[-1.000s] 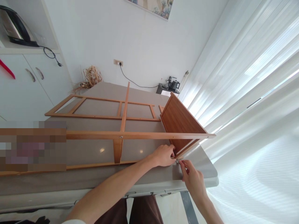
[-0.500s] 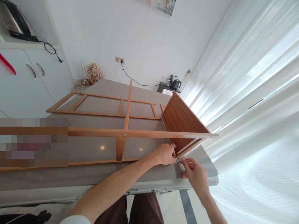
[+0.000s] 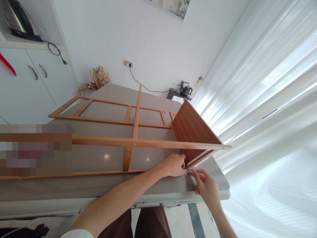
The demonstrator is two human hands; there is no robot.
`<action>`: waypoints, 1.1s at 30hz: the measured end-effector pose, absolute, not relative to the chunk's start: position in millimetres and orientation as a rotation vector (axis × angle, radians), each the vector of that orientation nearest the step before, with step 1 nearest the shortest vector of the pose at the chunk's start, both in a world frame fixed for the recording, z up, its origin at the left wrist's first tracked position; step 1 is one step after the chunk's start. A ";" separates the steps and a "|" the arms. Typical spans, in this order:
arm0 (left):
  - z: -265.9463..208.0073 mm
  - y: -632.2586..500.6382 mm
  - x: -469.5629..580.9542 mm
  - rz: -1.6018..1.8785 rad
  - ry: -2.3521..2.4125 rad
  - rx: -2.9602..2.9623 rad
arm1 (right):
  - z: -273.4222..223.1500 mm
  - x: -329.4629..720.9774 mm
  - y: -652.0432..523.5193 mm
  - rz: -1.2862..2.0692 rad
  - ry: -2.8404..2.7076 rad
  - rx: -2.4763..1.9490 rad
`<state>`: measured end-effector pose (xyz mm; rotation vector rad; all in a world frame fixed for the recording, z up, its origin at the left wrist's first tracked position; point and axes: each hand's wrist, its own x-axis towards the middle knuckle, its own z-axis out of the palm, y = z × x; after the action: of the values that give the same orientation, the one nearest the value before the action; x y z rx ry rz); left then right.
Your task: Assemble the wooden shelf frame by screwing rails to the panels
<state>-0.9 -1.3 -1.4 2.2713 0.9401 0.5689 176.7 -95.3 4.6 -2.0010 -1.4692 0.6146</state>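
Observation:
A wooden rack frame [image 3: 153, 142] stands on its side on the table, with a solid wooden panel [image 3: 195, 129] at its right end. My left hand [image 3: 174, 165] is closed around the frame's near lower corner, beside the panel's lower end. Just right of that corner, my right hand [image 3: 207, 185] pinches a small, thin metal piece [image 3: 188, 172] against the frame's end. Its exact kind is too small to make out. Behind the upright part lies a flat wooden ladder-like frame [image 3: 104, 122].
The table [image 3: 153, 96] has a rounded near right corner. White curtains [image 3: 267, 132] hang close on the right. Dried stalks [image 3: 99, 77] lie beyond the far left edge. A black kettle [image 3: 187, 90] stands at the back, a steel kettle [image 3: 22, 19] upper left. The left edge is pixelated.
The view has shifted slightly. Both hands stay at the same corner; my right hand's fingers have turned a little around the small metal piece.

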 end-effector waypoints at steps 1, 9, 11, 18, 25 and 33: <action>-1.5 -1.4 -0.7 0.567 0.944 2.262 | 2.7 177.5 -94.8 0.677 -1.410 -1.989; -2.2 -2.3 0.0 0.561 0.965 2.252 | -10.7 180.5 -91.5 1.089 -0.920 -1.648; 0.7 -3.4 -0.8 0.559 0.955 2.243 | -11.4 181.0 -92.6 1.170 -0.822 -1.607; 16.4 -10.6 -0.3 0.545 0.972 2.201 | -7.9 183.3 -95.5 1.388 -0.576 -1.464; 28.0 -13.1 4.5 0.562 0.991 2.219 | -3.8 181.5 -98.2 1.510 -0.241 -1.214; 24.2 -13.8 6.5 0.626 0.977 2.203 | -8.8 176.1 -98.4 1.510 -0.241 -1.168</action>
<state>6.5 -13.8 24.2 2.2032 0.9774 0.6257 176.1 -98.4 -8.8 -1.1678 -0.2406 1.5099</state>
